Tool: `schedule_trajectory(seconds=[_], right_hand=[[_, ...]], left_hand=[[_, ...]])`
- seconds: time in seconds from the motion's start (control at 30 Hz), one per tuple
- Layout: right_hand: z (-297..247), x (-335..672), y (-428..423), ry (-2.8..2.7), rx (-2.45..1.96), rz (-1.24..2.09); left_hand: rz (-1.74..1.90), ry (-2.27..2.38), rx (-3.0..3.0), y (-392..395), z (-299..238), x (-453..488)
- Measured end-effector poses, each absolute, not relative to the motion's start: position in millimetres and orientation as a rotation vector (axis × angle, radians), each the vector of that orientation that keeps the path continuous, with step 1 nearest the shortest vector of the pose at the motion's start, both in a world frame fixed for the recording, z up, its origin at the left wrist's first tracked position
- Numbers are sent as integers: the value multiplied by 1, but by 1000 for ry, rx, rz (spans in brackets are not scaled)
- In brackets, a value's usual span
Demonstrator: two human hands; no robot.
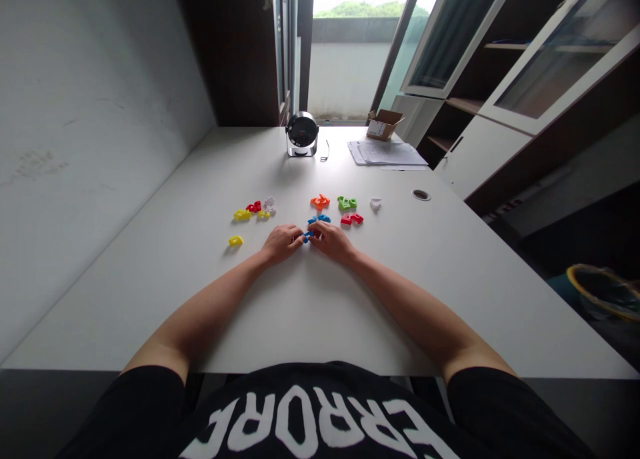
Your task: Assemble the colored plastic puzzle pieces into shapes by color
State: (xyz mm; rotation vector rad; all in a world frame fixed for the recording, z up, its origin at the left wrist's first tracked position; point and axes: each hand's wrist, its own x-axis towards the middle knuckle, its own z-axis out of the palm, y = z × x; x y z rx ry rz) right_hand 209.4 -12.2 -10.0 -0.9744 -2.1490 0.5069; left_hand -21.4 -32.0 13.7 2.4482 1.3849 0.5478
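In the middle of the white table point(320, 305), my left hand point(283, 243) and my right hand point(330, 239) meet at a small blue plastic piece point(307, 236). Fingers of both hands are closed on it from either side, and they hide part of it. Just beyond my right fingers lie more blue pieces point(324, 218). Orange pieces point(321, 201) form a small pile behind those. To the right are green pieces point(347, 203), red pieces point(352, 219) and one white piece point(375, 203). A single yellow piece point(235, 241) lies left of my left hand.
Farther left sit yellow pieces point(243, 215), red ones point(254, 207) and pale ones point(270, 204). At the back stand a round black device on a bracket point(302, 132), papers point(387, 153) and an open cardboard box point(384, 124). A cable hole point(421, 195) is at right; a wall borders the left.
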Motion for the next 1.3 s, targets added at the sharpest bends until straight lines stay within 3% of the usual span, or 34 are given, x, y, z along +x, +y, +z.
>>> schedule_trajectory(seconds=[1.3], right_hand=[[-6, 208, -12, -2218, -967, 478]], left_hand=[[558, 1373, 2432, -31, 13, -22]])
